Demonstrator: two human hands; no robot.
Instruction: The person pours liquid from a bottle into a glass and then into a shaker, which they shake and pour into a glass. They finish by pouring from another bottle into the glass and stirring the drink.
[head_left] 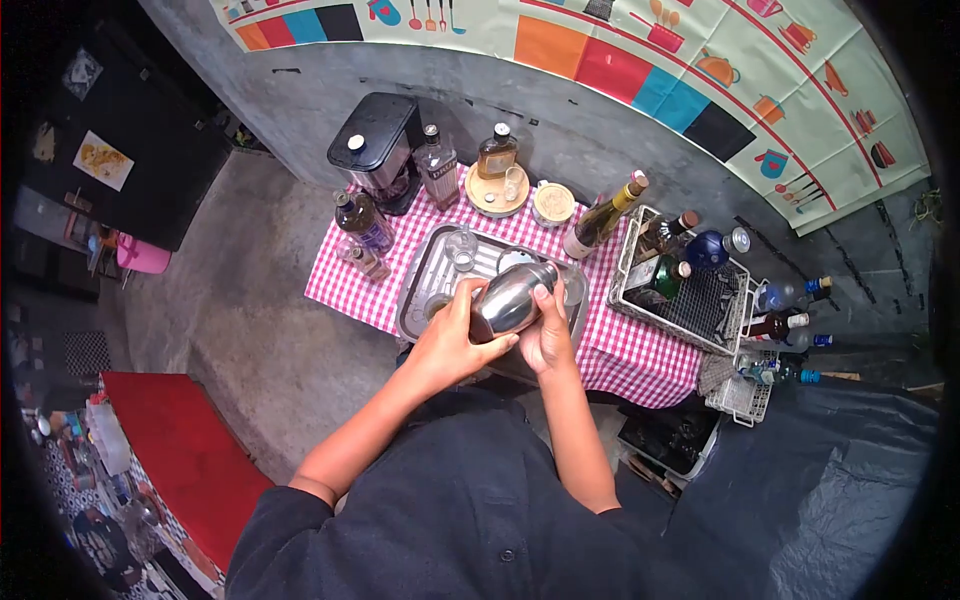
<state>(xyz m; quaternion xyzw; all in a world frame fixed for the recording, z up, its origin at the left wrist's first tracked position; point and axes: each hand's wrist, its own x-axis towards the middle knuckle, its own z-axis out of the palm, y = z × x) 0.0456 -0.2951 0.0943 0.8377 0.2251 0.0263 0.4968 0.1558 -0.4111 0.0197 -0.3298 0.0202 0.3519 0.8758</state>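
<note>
Both of my hands hold a shiny metal shaker (508, 303), tilted with its narrower end toward the upper right. My left hand (452, 340) wraps round the wider lower end. Around the upper right part are the fingers of my right hand (547, 335). Beneath the shaker lies a metal tray (412, 285) with a ridged surface. On the tray stand a clear glass (461, 248) and another glass (437, 305) partly behind my left hand. More round items on the tray are partly hidden by the shaker.
A checkered cloth (335, 275) covers the table. Behind the tray stand a black dispenser (375, 140), a clear bottle (437, 170), an amber bottle (497, 155) on a wooden board and a tall bottle (600, 220). A wire basket (690, 335) holds several bottles at the right.
</note>
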